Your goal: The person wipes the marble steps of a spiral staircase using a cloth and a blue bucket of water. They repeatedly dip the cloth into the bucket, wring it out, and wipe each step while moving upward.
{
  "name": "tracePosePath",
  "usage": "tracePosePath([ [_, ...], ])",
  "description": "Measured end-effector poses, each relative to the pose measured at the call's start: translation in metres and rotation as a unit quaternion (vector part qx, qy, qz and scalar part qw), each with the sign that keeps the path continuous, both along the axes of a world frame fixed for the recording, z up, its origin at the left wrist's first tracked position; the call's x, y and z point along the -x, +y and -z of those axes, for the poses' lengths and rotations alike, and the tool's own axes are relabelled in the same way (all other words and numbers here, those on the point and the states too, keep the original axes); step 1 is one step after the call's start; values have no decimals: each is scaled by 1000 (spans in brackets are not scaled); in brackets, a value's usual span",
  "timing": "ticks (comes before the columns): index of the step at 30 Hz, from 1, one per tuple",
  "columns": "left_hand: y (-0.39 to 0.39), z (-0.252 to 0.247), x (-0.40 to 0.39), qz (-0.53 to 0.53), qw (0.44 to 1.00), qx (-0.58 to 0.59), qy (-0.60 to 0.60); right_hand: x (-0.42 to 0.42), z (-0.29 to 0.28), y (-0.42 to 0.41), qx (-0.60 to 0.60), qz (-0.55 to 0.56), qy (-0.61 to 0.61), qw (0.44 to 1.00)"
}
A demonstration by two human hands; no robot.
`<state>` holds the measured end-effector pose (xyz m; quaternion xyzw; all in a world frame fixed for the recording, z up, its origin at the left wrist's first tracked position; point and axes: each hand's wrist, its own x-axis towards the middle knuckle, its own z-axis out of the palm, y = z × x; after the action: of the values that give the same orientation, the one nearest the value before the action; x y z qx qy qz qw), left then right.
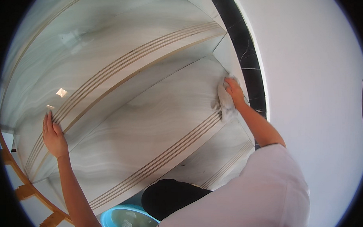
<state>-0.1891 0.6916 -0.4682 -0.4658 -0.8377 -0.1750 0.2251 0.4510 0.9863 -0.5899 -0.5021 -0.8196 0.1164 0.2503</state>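
My right hand [235, 92] grips a greyish-white cloth [226, 101], pressed on the right end of a marble-patterned stair tread [157, 108], close to the wall side. Part of the cloth reaches over the grooved strips at the tread's front edge. My left hand [54, 139] rests flat with fingers extended on the grooved edge of the step above [131, 59], at its left end, and holds nothing. Below, a light-blue plastic basin [108, 215] holds cloudy water with some foam, partly hidden by my clothing.
A black marble skirting [242, 42] runs along the white wall [306, 79] on the right. At the left edge is a brown-orange railing [46, 202] with several posts. My dark-clad knee [172, 195] is beside the basin, above a lower step [219, 157].
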Motion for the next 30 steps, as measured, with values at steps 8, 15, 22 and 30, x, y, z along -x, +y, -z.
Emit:
tracePosePath([
  [8, 8, 6, -2, -15, 1000, -16, 13, 86, -2, -147, -5, 84, 26, 996],
  [15, 6, 8, 1, -2, 1000, -15, 28, 267, -37, -284, 46, -400, 95, 910],
  [22, -12, 0, 8, 55, 998, -27, -2, 267, -24, -221, 17, -337, 22, 941],
  [30, -194, 57, -66, -142, 986, -57, -66, 35, 15, 18, -3, 126, -24, 992],
])
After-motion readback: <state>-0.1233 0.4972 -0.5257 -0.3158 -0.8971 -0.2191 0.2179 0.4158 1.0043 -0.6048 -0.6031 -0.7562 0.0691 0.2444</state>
